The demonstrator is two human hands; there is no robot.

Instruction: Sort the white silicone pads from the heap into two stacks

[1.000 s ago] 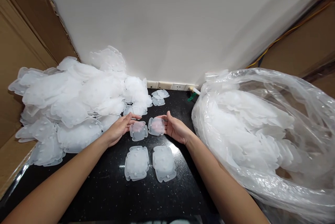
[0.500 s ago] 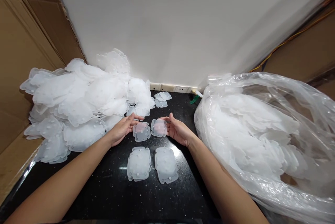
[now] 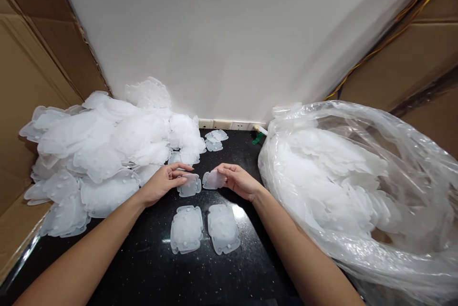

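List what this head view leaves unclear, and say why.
- Right hand, far fingertips: head view, veiled by its cloudy sheet.
- Heap of sheets, lower layers: head view, covered by upper layers.
- Plastic bag, right side: head view, cut off by the picture edge.
- Sockets, markings: head view, too small.

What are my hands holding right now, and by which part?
Your left hand holds one translucent piece by its left edge; your right hand holds another piece by its right edge.

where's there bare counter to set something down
Black countertop lies bare nearest the wearer, in front of the left stack and right stack, and between the small sheet cluster and plastic bag. Crowded: left at the sheet heap, right at the bag.
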